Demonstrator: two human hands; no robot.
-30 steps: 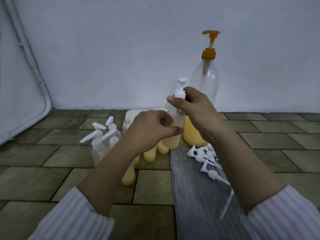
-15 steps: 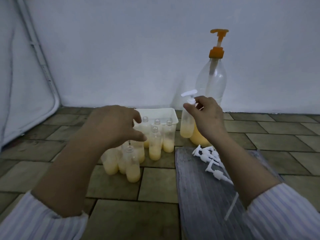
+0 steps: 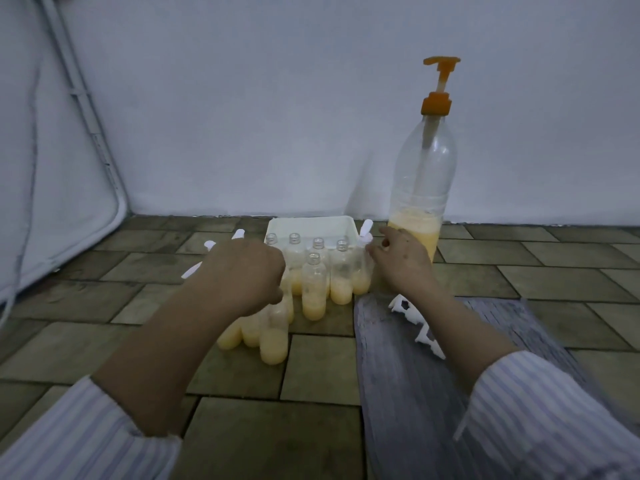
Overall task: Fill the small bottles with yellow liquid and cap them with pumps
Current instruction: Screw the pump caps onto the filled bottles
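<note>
My right hand [image 3: 401,263] pinches the neck of a small capped bottle [image 3: 361,278], just under its white pump [image 3: 365,233]. That bottle stands low beside several uncapped small bottles [image 3: 314,289], each part full of yellow liquid. My left hand [image 3: 246,271] hovers with curled fingers over a nearer cluster of filled bottles [image 3: 273,344] and hides their necks, so I cannot tell whether it holds one. Loose white pumps [image 3: 415,320] lie on a grey board [image 3: 415,393] under my right forearm.
A tall clear bottle [image 3: 420,188] with an orange pump and yellow liquid stands against the wall behind my right hand. A white tray [image 3: 311,224] sits behind the small bottles. Capped bottles' pump heads [image 3: 209,244] show left of my left hand. A white padded frame [image 3: 52,168] leans at left.
My right hand has lowered the capped bottle from chest height down beside the open bottles. My left hand let go of it and moved down over the near cluster.
</note>
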